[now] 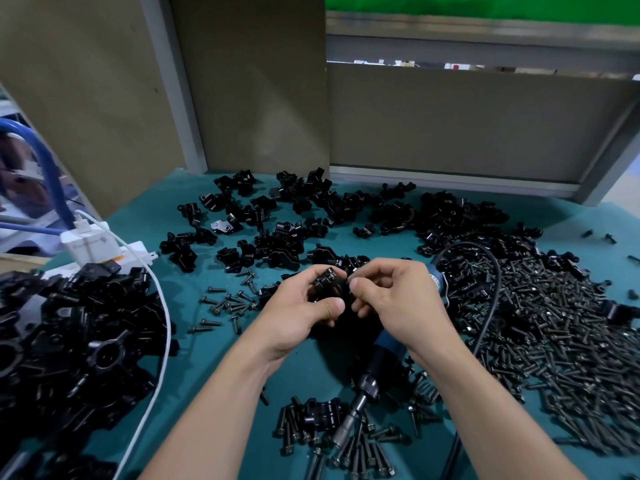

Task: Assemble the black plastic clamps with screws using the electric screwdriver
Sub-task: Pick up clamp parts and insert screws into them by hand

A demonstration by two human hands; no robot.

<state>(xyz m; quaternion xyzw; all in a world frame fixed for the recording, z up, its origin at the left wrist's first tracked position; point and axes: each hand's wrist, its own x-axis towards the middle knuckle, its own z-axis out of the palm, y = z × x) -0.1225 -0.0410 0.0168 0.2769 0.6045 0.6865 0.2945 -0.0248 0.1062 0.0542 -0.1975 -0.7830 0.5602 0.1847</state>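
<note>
Clamp (327, 280), black plastic, one piece: held in your left hand (301, 308), fingers curled round it from the left and underneath, thumb pressed on its near side. It sits raised off the green mat (180, 216), at the middle of the bench.

Screw: your right hand (391, 299) meets the clamp from the right, thumb and forefinger pinched together at the clamp's edge. A small dark item shows at those fingertips (355, 281); whether it is a screw cannot be told.

Electric screwdriver (375, 367), blue and black body: lying on the mat just below and behind your right wrist, unheld, metal tip (346, 426) pointing toward you. Its black cable (493, 296) loops up and round to the right of your grip.

Loose clamp parts (277, 216): scattered beyond your hands, across the far half of the mat.

Clamp heap (79, 337): large pile well left of your grip, with a white cord (162, 344) running across it.

Screw heap (561, 337): broad spread well right of your grip.

Small screw cluster (230, 303): just left of your left hand.

Second clamp (320, 414): below your grip, near the screwdriver tip, ringed by more screws (367, 452).

White plug block (91, 242): far left, blue hoses (48, 168) behind it.
</note>
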